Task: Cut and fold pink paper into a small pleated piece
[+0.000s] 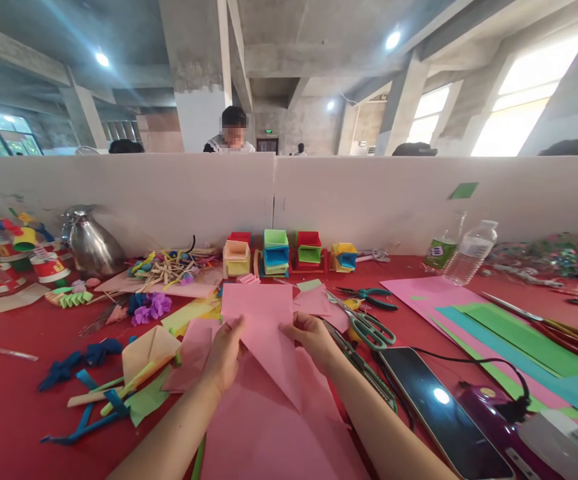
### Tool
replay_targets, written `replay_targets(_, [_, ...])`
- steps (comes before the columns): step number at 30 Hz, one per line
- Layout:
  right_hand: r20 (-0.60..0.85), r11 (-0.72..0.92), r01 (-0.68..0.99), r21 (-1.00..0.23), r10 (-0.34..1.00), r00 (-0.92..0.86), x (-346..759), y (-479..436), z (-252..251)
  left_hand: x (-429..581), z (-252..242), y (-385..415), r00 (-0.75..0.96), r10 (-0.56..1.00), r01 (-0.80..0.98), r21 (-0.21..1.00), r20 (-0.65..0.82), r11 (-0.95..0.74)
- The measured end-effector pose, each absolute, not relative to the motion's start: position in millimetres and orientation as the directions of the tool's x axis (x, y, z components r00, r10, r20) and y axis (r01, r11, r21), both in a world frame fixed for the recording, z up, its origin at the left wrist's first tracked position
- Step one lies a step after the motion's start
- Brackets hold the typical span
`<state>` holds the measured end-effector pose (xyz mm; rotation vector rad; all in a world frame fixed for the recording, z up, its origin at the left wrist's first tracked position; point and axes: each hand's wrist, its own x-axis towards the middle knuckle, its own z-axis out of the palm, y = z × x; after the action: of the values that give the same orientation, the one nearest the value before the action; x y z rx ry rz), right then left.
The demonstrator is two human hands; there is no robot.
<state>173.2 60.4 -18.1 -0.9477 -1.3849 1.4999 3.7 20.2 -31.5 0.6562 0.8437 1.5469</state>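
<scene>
Between my two hands is a sheet of pink paper (265, 320), raised in front of me with a pointed lower part. My left hand (226, 353) pinches its left edge between thumb and fingers. On the right edge, my right hand (313, 340) grips the same sheet in a like way. Larger pink paper (269, 433) lies beneath on the red table. More pink paper pieces (193, 353) rest just left of my left hand. Close to my right forearm lie green-handled scissors (373, 330) and a utility knife (361, 367).
A phone (439, 407) and a purple device (493, 427) with a cable lie at right, beside coloured sheets (519, 340). Folded paper boxes (276, 253) line the white partition (369, 200). Plastic bottles (471, 253), a metal jug (93, 243) and paper scraps (143, 373) stand or lie around.
</scene>
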Motion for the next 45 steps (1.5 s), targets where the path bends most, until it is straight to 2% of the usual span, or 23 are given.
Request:
replay_targets(5, [-0.003, -0.043, -0.104, -0.994, 0.933, -0.361, 172.2, 52.4, -19.0, -0.8, -27.4, 20.8, -0.127, 0.99, -0.638, 0.77, -0.064, -0.032])
replay_targets(12, [0.035, -0.011, -0.136, -0.991, 0.944, -0.327, 175.6, 53.5, -13.0, -4.1, -25.9, 18.9, -0.062, 0.997, -0.61, 0.793, -0.036, -0.009])
replay_targets(25, [0.065, 0.011, -0.149, -0.989, 0.931, -0.359, 175.4, 50.2, -10.1, -11.5, -21.1, 17.1, -0.112, 0.992, -0.58, 0.814, -0.057, -0.018])
replay_targets(31, [0.089, 0.078, -0.043, -0.996, 0.916, -0.392, 165.1, 36.8, -6.6, -6.2, -26.1, 15.7, -0.24, 0.958, -0.53, 0.848, -0.157, 0.007])
replay_targets(35, [0.124, 0.144, 0.039, -0.989, 0.94, -0.318, 157.2, 31.5, -9.0, -2.9, -24.6, 14.3, -0.242, 0.96, -0.53, 0.848, -0.143, -0.007])
replay_targets(40, [0.148, 0.173, 0.046, -0.984, 0.932, -0.332, 157.0, 33.8, -12.1, -5.3, -21.7, 15.3, -0.294, 0.951, -0.567, 0.818, -0.094, -0.095])
replay_targets(43, [0.191, 0.244, 0.141, -0.96, 0.932, -0.309, 157.5, 35.7, -14.3, -4.2, -22.9, 14.0, -0.177, 0.984, -0.609, 0.788, -0.022, -0.092])
replay_targets(45, [0.212, 0.265, 0.144, -0.953, 0.928, -0.306, 157.2, 36.2, -15.3, -2.0, -24.5, 12.3, -0.076, 0.997, -0.619, 0.783, 0.014, -0.058])
